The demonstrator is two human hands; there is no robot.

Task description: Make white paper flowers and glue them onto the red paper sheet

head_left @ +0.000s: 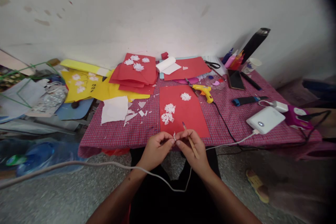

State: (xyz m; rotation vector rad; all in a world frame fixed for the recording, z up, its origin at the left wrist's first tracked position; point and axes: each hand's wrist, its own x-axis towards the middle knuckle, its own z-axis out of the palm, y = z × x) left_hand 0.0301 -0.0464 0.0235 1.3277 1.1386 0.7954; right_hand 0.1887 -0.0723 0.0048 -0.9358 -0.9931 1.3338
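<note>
My left hand (156, 147) and my right hand (191, 148) meet at the near edge of the low table, fingertips pinched together on a tiny white paper piece (174, 135). A thin wooden pencil (189, 139) also lies in my right hand, its tip pointing up over a red paper sheet (194, 115). On that sheet sit three white paper flowers (169, 108), one of them farther back (185, 96).
The table wears a red checked cloth (118, 133). It carries red and yellow paper stacks (133, 73), white scraps (115, 109), a yellow glue gun (205, 92), scissors (213, 65), a white power bank (265, 119), a phone (235, 79) and a black bottle (254, 43). A white cable (78, 164) crosses my lap.
</note>
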